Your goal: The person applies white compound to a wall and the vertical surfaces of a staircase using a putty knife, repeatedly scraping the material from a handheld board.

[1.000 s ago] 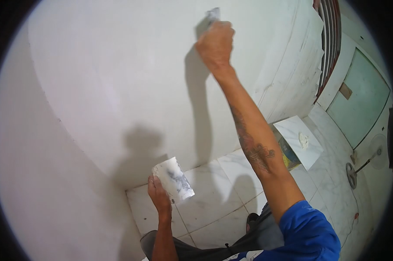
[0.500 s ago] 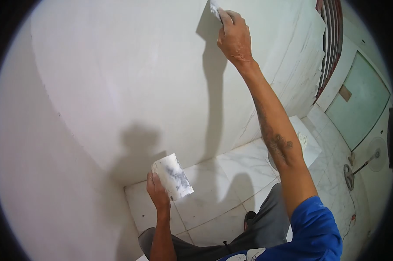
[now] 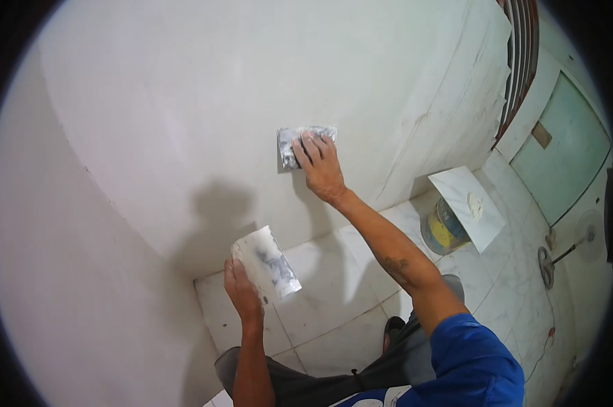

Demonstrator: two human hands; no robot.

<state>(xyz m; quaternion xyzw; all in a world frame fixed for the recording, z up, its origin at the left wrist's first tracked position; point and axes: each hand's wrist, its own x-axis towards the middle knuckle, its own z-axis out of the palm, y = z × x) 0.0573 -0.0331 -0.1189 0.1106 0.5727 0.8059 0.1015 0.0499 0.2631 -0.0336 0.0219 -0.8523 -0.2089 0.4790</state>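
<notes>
My right hand [image 3: 325, 173] presses a flat, putty-smeared putty blade [image 3: 289, 146] against the pale wall [image 3: 184, 102], its fingers spread over the back. Grey and white smears cover that blade. Lower down, my left hand [image 3: 244, 290] grips a second wide putty blade [image 3: 269, 264] by its left edge. White putty with dark patches coats its upward face, and it is held out in front of the wall, above the floor. My left thumb is partly hidden.
A bucket [image 3: 441, 230] with a yellow patch stands on the marble-look floor tiles [image 3: 333, 339], a white tile [image 3: 459, 197] carrying a dab of putty [image 3: 475, 206] on top. Further right are a fan [image 3: 547, 264], a cable [image 3: 545, 349] and a greenish door panel [image 3: 564, 149].
My right hand has swept the blade down the wall from the top of the view. My left hand and its blade have shifted only slightly. The bucket now shows fully.
</notes>
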